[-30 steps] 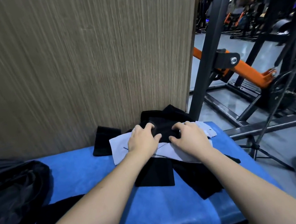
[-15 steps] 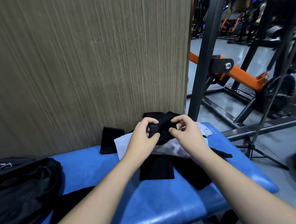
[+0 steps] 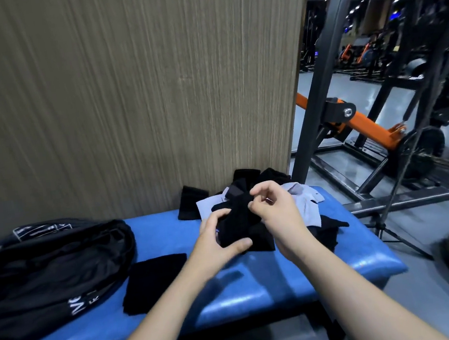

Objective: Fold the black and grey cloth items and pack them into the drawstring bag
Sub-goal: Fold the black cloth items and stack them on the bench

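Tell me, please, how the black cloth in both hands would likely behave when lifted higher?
The black cloth would probably flop: it already bunches and sags between the left hand and right hand. It looks light, since fingertips alone hold it. Loose ends might drag across the grey cloth beneath.

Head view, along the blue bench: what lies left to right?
Drawstring bag → flat black cloth → left hand gripping a black cloth, pinched by the right hand → grey cloth.

Bare forearms, no sleeves; hands (image 3: 251, 229) ungloved.
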The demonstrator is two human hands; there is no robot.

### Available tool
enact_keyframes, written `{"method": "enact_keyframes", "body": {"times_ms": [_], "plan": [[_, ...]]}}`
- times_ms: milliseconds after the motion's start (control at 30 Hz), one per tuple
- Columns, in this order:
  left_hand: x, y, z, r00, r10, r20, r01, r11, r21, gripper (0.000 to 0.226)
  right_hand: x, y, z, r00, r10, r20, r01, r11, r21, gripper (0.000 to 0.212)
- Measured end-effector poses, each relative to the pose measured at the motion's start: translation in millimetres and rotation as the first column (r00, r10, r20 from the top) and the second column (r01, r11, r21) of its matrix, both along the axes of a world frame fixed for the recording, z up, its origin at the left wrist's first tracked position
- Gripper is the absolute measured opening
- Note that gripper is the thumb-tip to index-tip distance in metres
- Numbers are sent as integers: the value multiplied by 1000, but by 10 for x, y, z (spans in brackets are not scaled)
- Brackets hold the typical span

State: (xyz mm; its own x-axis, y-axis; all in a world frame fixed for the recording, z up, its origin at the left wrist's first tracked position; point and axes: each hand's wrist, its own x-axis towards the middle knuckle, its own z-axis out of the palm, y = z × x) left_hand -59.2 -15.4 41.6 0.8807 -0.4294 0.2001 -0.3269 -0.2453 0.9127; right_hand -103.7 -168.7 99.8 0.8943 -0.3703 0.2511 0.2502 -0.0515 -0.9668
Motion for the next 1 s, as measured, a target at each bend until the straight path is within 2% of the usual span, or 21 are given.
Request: {"method": "enact_keyframes", "body": {"times_ms": [67, 167, 267, 367, 500, 600, 667, 733, 800, 933, 1000], "plan": [[-30, 47, -118, 997, 73, 11, -73, 997, 33, 74, -24, 64, 15, 1000, 7, 2, -7, 1000, 22, 26], [-69, 90, -248, 977, 211, 37, -212, 977, 19, 67, -24, 134, 41, 1000, 18, 16, -19, 998, 62, 26], [-24, 132, -283, 950, 309, 36, -310, 950, 30, 49, -19, 167, 74, 999, 16, 45, -18, 999, 41, 24], [32, 175, -249, 943, 330, 49, -331, 943, 30, 23, -22, 152, 78, 999, -23, 48, 23, 1000, 3, 29], [38, 175, -145, 943, 330, -39, -331, 943, -29, 21, 16, 64, -34, 993, -99, 66, 112, 963, -245, 50], [24, 183, -73, 957, 288, -34, -290, 953, -84, 20, 53, -17, -127, 993, -56, 100, 96, 884, -458, 58], [32, 184, -73, 969, 245, -23, -246, 963, -109, 20, 45, -47, -190, 994, 3, 111, 58, 839, -540, 61], [58, 182, -80, 974, 224, -33, -226, 966, -123, 17, 7, -67, -223, 996, 4, 87, 46, 822, -568, 55], [108, 197, -116, 977, 208, -37, -211, 972, -100, 13, -29, -90, -228, 997, -65, 31, 71, 827, -557, 40], [183, 293, -211, 980, 143, -137, -135, 989, 62, 13, -55, -228, -292, 971, -239, 24, 215, 817, -534, 16], [179, 341, -231, 978, 94, -187, -70, 989, 130, 20, -82, -330, -340, 958, -287, 6, 242, 793, -559, 13]]}}
